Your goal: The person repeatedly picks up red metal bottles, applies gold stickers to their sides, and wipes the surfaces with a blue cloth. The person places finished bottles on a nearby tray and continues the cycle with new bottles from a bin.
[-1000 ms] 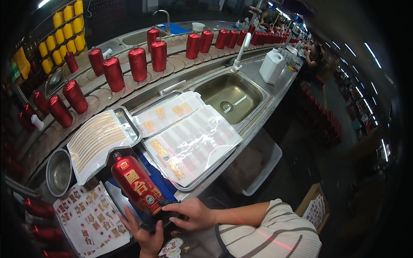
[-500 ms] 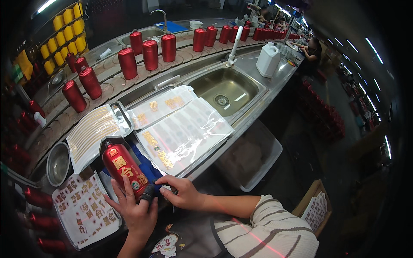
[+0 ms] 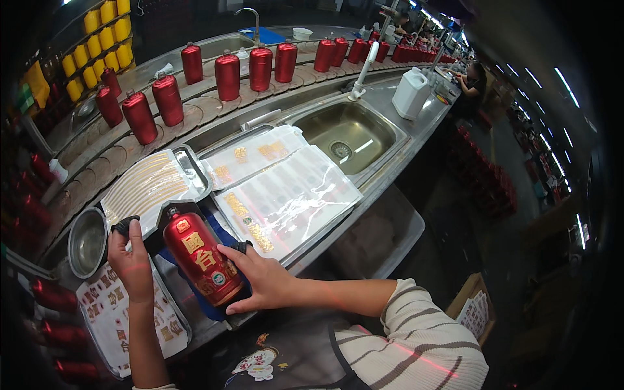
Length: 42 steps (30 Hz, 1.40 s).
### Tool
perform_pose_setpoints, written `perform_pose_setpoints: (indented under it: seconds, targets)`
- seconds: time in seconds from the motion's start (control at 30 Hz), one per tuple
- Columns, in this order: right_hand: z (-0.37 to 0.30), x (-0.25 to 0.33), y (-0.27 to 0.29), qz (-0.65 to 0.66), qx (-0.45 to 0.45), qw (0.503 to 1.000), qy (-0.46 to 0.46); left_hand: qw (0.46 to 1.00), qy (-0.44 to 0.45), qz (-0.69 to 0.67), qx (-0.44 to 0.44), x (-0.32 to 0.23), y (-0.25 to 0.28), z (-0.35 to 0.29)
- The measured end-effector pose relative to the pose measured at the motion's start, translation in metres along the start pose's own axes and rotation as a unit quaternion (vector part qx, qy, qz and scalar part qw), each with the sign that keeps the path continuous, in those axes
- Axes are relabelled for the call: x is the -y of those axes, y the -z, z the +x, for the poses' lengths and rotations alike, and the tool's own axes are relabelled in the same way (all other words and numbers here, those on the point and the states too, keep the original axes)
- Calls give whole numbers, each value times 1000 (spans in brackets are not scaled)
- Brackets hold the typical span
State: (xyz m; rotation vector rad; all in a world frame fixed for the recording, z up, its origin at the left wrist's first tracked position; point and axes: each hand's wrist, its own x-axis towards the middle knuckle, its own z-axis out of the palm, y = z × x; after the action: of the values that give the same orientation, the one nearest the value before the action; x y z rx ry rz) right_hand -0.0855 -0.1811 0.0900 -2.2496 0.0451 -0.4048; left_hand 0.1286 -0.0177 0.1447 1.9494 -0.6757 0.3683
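Observation:
A red bottle (image 3: 199, 255) with gold characters and a small round green-and-white label lies tilted in a dark holder over a blue cloth (image 3: 209, 305). My right hand (image 3: 263, 278) grips its lower right side, thumb and fingers spread along it, one fingertip covered in black. My left hand (image 3: 133, 263) is raised left of the bottle, at the lower edge of a sheet of curved gold strips (image 3: 148, 185). Its thumb and black-covered finger are drawn together; what is between them, if anything, is too small to make out.
A metal bowl (image 3: 87, 242) and a tray of gold-and-red stickers (image 3: 107, 305) sit at left. Clear sticker sheets (image 3: 292, 195) lie beside a sink (image 3: 348, 138). Red bottles (image 3: 227, 77) line the conveyor (image 3: 195, 110) behind. A white jug (image 3: 411, 94) stands beyond the sink.
My left hand has left the bottle and moved up-left to the gold strip sheet. My right hand has shifted onto the bottle's side. Bottles on the conveyor have moved along to the right.

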Motion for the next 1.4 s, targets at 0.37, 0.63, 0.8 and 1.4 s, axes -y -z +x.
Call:
perform_pose_setpoints:
  seconds: [0.37,0.63,0.8,1.4]
  targets:
    - [9,-4,-8,-14,10,999,-32,939,141,-245,193,25,-19,-17]
    - [11,7,3,32,-1,999,-8,946,173,-242,128,-12,-26,-14]
    - [-11,31,9,171,87,981,-5,955,147,-226,126,-9,25,-33]
    - [98,149,-61,28,280,924,258,825,208,508,-134,37,272,-351]
